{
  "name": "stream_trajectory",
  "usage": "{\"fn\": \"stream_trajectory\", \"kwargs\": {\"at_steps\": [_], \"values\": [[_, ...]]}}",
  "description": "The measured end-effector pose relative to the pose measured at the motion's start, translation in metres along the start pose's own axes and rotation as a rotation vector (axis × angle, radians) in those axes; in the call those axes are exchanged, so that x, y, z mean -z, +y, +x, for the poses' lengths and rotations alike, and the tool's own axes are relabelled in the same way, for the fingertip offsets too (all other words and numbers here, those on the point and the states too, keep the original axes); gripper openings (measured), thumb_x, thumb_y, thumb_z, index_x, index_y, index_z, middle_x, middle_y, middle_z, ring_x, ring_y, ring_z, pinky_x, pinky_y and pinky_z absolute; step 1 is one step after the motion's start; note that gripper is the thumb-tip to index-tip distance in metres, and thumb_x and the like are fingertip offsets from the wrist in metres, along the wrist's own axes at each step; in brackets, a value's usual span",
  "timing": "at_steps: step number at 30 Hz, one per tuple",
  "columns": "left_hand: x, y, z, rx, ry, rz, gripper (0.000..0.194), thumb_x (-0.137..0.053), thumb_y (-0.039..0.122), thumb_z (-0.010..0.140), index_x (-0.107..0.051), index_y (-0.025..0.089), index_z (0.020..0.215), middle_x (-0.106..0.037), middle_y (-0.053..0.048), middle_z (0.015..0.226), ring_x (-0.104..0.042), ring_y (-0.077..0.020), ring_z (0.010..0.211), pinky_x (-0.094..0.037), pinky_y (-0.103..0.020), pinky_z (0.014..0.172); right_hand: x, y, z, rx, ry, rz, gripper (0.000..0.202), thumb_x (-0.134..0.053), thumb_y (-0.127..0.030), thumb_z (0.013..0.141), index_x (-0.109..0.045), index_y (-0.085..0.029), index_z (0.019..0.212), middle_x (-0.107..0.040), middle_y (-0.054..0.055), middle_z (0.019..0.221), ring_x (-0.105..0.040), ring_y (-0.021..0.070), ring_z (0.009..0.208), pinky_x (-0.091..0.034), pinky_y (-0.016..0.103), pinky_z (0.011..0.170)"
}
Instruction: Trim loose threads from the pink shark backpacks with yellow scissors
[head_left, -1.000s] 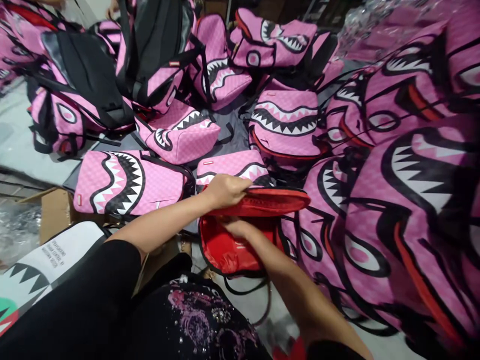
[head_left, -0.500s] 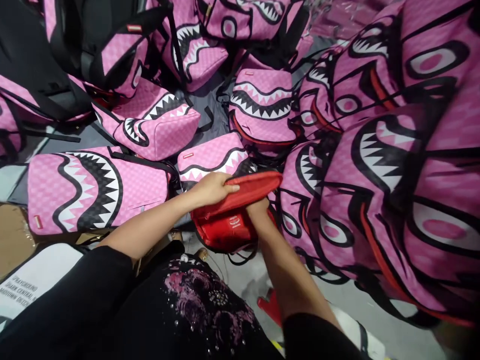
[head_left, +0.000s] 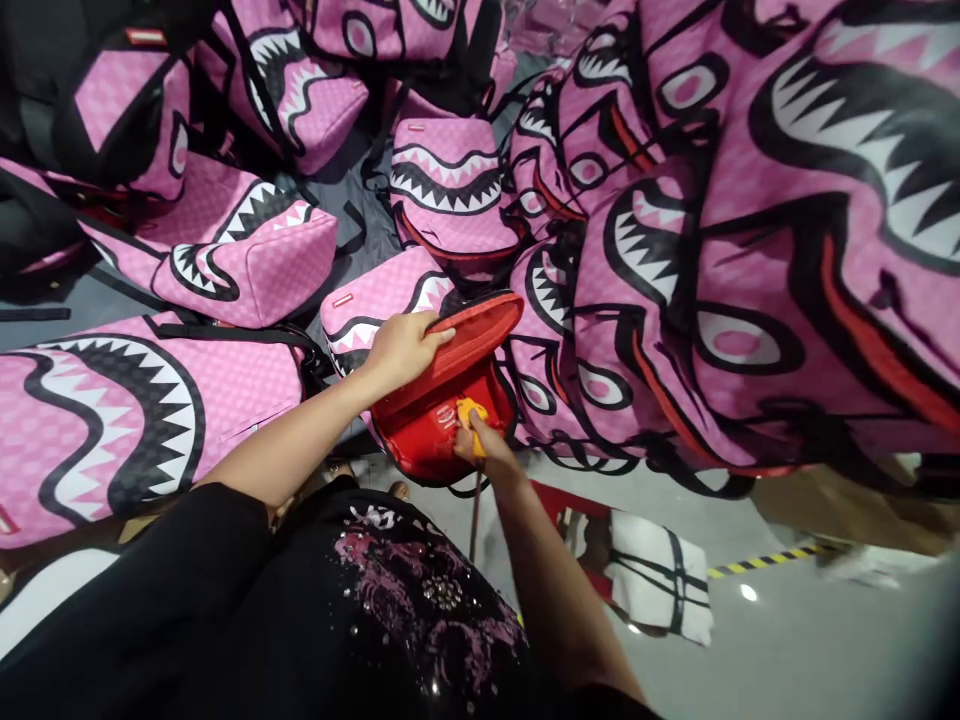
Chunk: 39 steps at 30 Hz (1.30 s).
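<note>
A pink backpack (head_left: 394, 280) with a shark-mouth print lies in front of me, its red-lined pocket (head_left: 424, 445) spread open. My left hand (head_left: 405, 350) grips the red flap (head_left: 480, 335) of this pocket, thumb on top, and holds it raised. Over the red lining, my right hand (head_left: 480, 440) is closed on a small orange-yellow tool (head_left: 472, 415). A thin dark cord hangs below that hand. White lettering shows on the lining beside the tool.
Pink shark-print backpacks stand packed along the right (head_left: 742, 340). Another bag (head_left: 150, 400) lies at the left, with more behind. A white strapped bundle (head_left: 660, 570) lies on the floor at lower right, near yellow-black tape (head_left: 772, 560).
My right hand has come out from under the red flap and now shows the orange-yellow tool. The view has shifted to the right; my left hand still holds the flap.
</note>
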<state>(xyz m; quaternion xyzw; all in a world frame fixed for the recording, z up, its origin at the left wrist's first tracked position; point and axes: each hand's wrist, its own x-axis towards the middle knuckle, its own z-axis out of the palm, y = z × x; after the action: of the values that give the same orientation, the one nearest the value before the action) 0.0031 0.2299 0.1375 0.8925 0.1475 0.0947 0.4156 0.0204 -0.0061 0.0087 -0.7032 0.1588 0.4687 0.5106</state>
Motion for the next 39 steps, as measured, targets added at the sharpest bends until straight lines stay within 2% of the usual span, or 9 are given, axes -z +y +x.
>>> {"fn": "stream_trajectory", "kwargs": {"at_steps": [3, 7, 15, 22, 25, 28, 32, 36, 39], "values": [[-0.002, -0.001, 0.006, -0.045, 0.019, 0.063, 0.029, -0.054, 0.042, 0.089, -0.067, 0.019, 0.078, -0.066, -0.003, 0.068, -0.058, -0.0176, 0.065, -0.034, -0.027, 0.061, -0.023, 0.017, 0.017, 0.081, -0.136, 0.155, 0.05, -0.026, -0.067, 0.096, -0.047, -0.023, 0.082, -0.023, -0.01, 0.048, -0.02, 0.0082, 0.036, -0.027, 0.019, 0.04], [-0.003, -0.009, 0.019, -0.099, 0.086, 0.118, 0.03, -0.051, 0.042, 0.09, -0.067, 0.018, 0.081, -0.065, -0.002, 0.069, -0.057, -0.0167, 0.066, -0.034, -0.026, 0.061, -0.023, 0.046, 0.014, 0.121, -0.285, 0.27, 0.051, -0.031, -0.069, 0.093, -0.05, -0.023, 0.084, -0.019, -0.011, 0.048, -0.011, 0.0084, 0.037, -0.021, 0.02, 0.037], [-0.004, 0.001, 0.022, -0.187, 0.017, 0.149, 0.031, -0.051, 0.043, 0.09, -0.065, 0.018, 0.078, -0.061, -0.001, 0.064, -0.053, -0.0154, 0.061, -0.03, -0.026, 0.058, -0.024, 0.042, 0.006, 0.205, -0.283, 0.16, 0.055, -0.042, -0.075, 0.085, -0.051, -0.021, 0.091, -0.025, -0.013, 0.048, -0.021, 0.0066, 0.036, -0.028, 0.019, 0.039], [-0.001, 0.005, 0.017, -0.264, -0.043, 0.198, 0.029, -0.053, 0.042, 0.091, -0.067, 0.019, 0.081, -0.065, -0.003, 0.067, -0.058, -0.0178, 0.064, -0.033, -0.027, 0.061, 0.017, -0.022, -0.017, 0.079, -0.152, -0.261, 0.026, -0.072, -0.036, 0.078, -0.056, -0.018, 0.086, -0.043, -0.009, 0.044, -0.034, 0.0079, 0.033, -0.025, 0.02, 0.037], [0.0, 0.004, 0.013, -0.242, -0.058, 0.212, 0.028, -0.053, 0.042, 0.092, -0.068, 0.019, 0.086, -0.067, -0.004, 0.071, -0.062, -0.0197, 0.07, -0.036, -0.028, 0.064, 0.048, -0.064, -0.04, -0.033, 0.082, -0.881, 0.021, -0.076, -0.027, 0.074, -0.06, -0.016, 0.083, -0.047, -0.005, 0.043, -0.043, 0.0119, 0.034, -0.03, 0.023, 0.041], [0.002, -0.001, 0.009, -0.199, -0.041, 0.193, 0.03, -0.053, 0.044, 0.092, -0.068, 0.019, 0.087, -0.067, -0.004, 0.072, -0.062, -0.0204, 0.07, -0.036, -0.028, 0.065, 0.072, -0.087, -0.066, -0.174, 0.065, -1.171, 0.025, -0.08, -0.029, 0.07, -0.063, -0.015, 0.08, -0.051, -0.002, 0.046, -0.048, 0.014, 0.035, -0.034, 0.025, 0.042], [0.004, -0.005, 0.005, -0.178, -0.016, 0.168, 0.03, -0.054, 0.045, 0.092, -0.068, 0.019, 0.083, -0.067, -0.004, 0.071, -0.062, -0.0207, 0.07, -0.035, -0.028, 0.064, 0.087, -0.081, -0.078, -0.03, -0.068, -0.777, 0.034, -0.074, -0.044, 0.076, -0.058, -0.018, 0.092, -0.046, -0.007, 0.045, -0.041, 0.0108, 0.033, -0.031, 0.023, 0.039], [0.006, -0.001, 0.001, -0.184, -0.031, 0.17, 0.029, -0.054, 0.044, 0.091, -0.067, 0.02, 0.081, -0.068, -0.004, 0.072, -0.063, -0.0201, 0.07, -0.035, -0.028, 0.064, 0.074, -0.05, -0.059, 0.148, -0.224, -0.228, 0.049, -0.066, -0.063, 0.074, -0.051, -0.02, 0.093, -0.032, -0.013, 0.043, -0.03, 0.0076, 0.034, -0.029, 0.021, 0.039], [0.006, 0.01, -0.004, -0.166, -0.07, 0.178, 0.029, -0.054, 0.044, 0.091, -0.068, 0.02, 0.083, -0.07, -0.005, 0.075, -0.064, -0.02, 0.071, -0.037, -0.028, 0.064, 0.066, -0.025, -0.046, 0.12, -0.345, -0.188, 0.052, -0.065, -0.067, 0.069, -0.048, -0.021, 0.084, -0.032, -0.012, 0.042, -0.03, 0.008, 0.033, -0.03, 0.022, 0.037]]}}
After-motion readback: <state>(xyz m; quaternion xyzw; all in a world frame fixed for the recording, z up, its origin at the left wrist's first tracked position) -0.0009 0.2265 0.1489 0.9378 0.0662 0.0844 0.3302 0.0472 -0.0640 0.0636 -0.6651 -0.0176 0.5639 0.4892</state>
